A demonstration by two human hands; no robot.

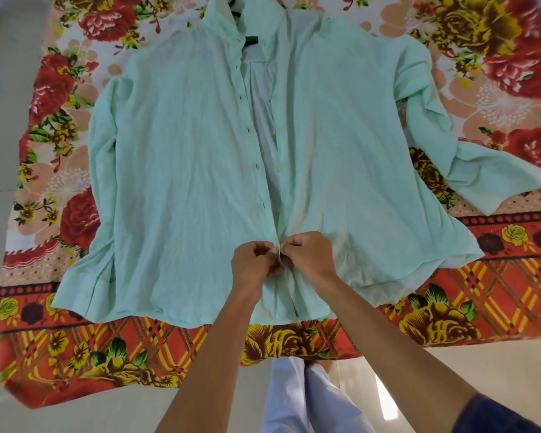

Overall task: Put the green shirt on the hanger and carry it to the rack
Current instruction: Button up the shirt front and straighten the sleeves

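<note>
The pale green shirt (185, 157) lies spread flat on a floral bedsheet, collar at the far end, sleeves out to both sides. A dark hanger (250, 40) sits inside it; only a bit shows at the open neck. The front is open from the collar down to my hands. My left hand (255, 264) pinches the left placket edge near the hem. My right hand (310, 256) pinches the right placket edge against it. Both hands meet at the shirt's front opening, low down.
The red, yellow and peach floral sheet (75, 348) covers a bed and hangs over its near edge. Pale floor (419, 370) runs in front and at the left. My legs in light trousers (297, 398) stand close to the bed's edge.
</note>
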